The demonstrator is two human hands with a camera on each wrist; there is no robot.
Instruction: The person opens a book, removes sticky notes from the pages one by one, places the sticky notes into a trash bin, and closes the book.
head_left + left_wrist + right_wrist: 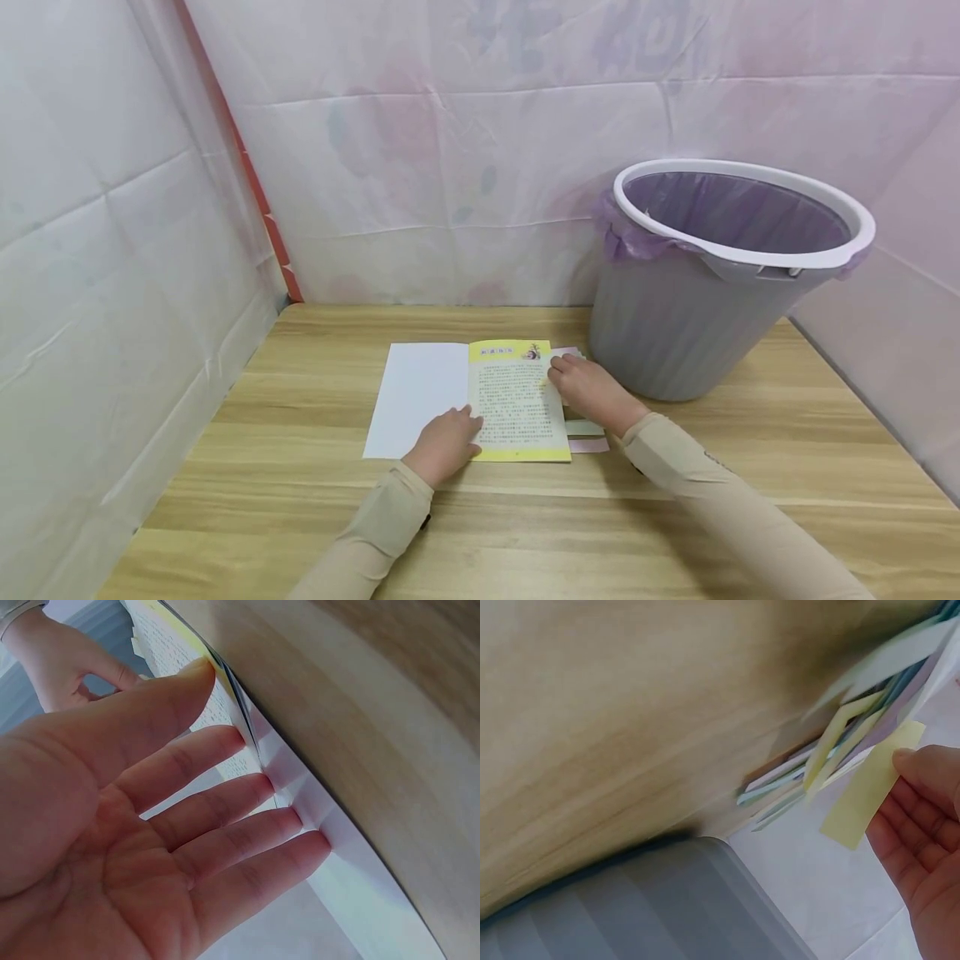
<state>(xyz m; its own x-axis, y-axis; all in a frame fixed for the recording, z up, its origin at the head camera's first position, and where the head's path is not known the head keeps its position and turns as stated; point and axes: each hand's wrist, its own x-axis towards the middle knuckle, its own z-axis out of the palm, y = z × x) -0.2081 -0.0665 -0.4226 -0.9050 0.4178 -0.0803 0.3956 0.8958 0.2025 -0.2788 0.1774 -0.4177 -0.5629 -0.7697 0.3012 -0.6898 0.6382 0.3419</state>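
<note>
A yellow paper tab [868,790] was pinched in the right hand's grip [590,388], by the open book's right edge.
The open book [491,392] lay just left of it, under the left hand's grip [444,440], which held nothing, fingers extended against the pages. More pastel tabs [585,428] jutted right. The surface [262,500] stretched left and near; a wastebasket [667,325] stood close on the far right. Both forearms reached in from the near side.
</note>
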